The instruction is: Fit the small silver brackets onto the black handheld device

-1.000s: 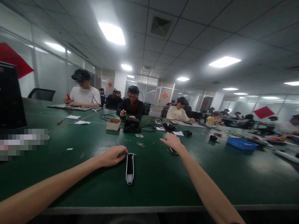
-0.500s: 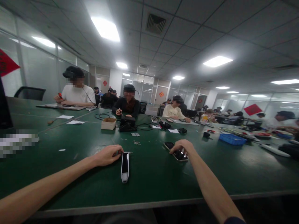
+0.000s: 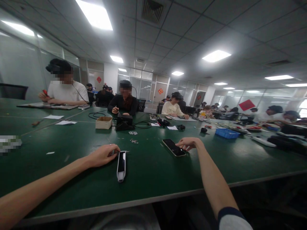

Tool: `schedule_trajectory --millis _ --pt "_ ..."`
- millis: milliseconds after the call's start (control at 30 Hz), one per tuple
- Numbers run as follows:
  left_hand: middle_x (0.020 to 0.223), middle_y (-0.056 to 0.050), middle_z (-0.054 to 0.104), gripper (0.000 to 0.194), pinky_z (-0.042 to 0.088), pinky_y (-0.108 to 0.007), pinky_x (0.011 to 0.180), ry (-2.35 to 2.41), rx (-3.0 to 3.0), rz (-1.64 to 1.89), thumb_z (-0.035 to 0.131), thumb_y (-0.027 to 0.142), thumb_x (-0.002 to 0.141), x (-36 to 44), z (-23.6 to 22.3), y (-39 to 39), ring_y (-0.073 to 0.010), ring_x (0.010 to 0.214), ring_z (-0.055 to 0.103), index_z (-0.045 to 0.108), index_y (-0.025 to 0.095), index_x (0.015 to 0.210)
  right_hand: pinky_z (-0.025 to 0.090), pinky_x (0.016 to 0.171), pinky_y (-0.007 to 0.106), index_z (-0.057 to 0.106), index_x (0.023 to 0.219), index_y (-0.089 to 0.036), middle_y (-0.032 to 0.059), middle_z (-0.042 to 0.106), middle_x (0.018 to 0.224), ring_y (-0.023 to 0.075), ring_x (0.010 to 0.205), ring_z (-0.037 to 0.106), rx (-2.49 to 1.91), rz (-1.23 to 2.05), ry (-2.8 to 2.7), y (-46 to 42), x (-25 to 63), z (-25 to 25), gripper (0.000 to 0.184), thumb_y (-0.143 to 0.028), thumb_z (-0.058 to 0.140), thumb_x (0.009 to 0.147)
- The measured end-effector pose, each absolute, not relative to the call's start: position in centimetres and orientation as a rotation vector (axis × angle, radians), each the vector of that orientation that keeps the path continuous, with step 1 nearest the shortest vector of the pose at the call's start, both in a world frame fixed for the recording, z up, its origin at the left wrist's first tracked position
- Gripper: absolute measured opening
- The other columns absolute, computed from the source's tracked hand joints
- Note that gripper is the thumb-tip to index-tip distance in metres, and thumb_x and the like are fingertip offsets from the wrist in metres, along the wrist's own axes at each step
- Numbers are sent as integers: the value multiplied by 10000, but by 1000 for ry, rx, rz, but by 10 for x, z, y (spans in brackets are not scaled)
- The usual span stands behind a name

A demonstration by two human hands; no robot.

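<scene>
My left hand (image 3: 103, 155) rests on the green table (image 3: 153, 179) with its fingers curled, the fingertips against the upper end of a slim white device with a dark screen (image 3: 122, 164). Whether they pinch anything is hidden. A thin tip pokes out past the device's top right. Further right, a smartphone (image 3: 170, 146) lies flat, its dark screen facing up. Over its right edge is my right hand (image 3: 189, 143), fingers apart and bent downward, the fingertips at or just above the glass. Small metal parts (image 3: 134, 141) lie scattered beyond the device.
Behind the small parts stand an open cardboard box (image 3: 104, 123) and a black box-shaped item (image 3: 124, 122) with cables. A blue tray (image 3: 227, 133) sits to the right. Paper scraps (image 3: 66, 122) lie at left. Several people work across the table, one in a white shirt (image 3: 66, 91).
My right hand has loosened from over the phone and shifted to its right edge, uncovering more of the screen. My left hand stays beside the white device. The camera has turned slightly right.
</scene>
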State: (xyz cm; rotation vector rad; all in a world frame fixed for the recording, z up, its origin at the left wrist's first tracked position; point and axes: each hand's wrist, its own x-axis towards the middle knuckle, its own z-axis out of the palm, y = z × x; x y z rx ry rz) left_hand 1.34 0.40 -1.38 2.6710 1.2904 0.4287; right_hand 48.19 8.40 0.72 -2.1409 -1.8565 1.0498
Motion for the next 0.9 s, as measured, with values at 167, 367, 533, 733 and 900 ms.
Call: schedule_trajectory --millis 167,367,533,733,900 --pt "881 -38 592 257 424 -246 673 1270 2688 438 395 291 849 13 -15 6 -155 752 549 569 182 1002 455 644 231 634 926 -162 41 604 909 94 688 553 -2128 1251 -1838 85 493 6 393 -361 738 604" --pt "872 -46 595 249 424 -253 664 1243 2743 475 404 287 844 13 -19 10 -157 733 553 571 170 987 441 598 199 646 865 -168 40 622 931 96 698 547 -2158 1255 -1882 85 496 4 350 -316 755 566" --pt "873 -41 594 241 424 -249 666 1226 2743 487 415 296 848 10 -23 13 -153 737 553 569 182 993 446 622 210 627 850 -181 27 621 920 95 701 545 -2156 1268 -1864 79 491 8 341 -304 761 561" --pt "872 -45 592 252 426 -253 664 1240 2740 483 419 312 852 10 -24 15 -153 726 548 570 177 1002 454 646 229 605 881 -180 32 607 911 121 763 559 -2198 1195 -1900 75 487 10 356 -304 750 580" --pt "864 -38 589 244 426 -245 654 1241 2743 479 425 304 850 10 -24 15 -148 722 548 571 183 1003 460 661 231 606 880 -184 28 605 949 122 785 564 -2228 1160 -1926 76 487 10 339 -293 743 589"
